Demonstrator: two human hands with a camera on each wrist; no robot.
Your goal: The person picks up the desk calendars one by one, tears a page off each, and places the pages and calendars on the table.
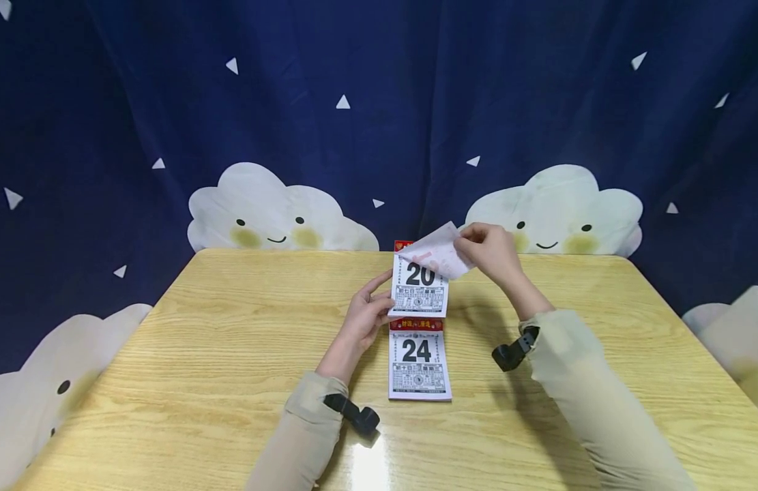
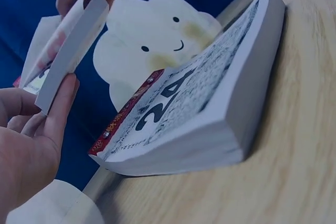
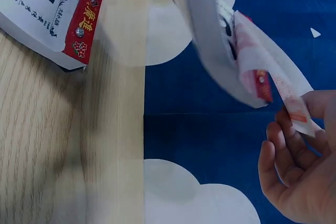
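Note:
My left hand grips the left edge of a small tear-off calendar that shows a big 20. In the left wrist view this calendar is held up off the table, its page block seen edge-on. My right hand pinches a thin top sheet by its corner, lifted and folded back over the upper part of the calendar. Faint pink print shows through the sheet. In the right wrist view the sheet is between thumb and fingers. A second calendar, showing 24 under a red header, lies just below on the table.
The pale wooden table runs back to a dark blue curtain with white clouds and small triangles. Both wrists carry a black strap-on camera. A bright light reflection lies on the table near the front.

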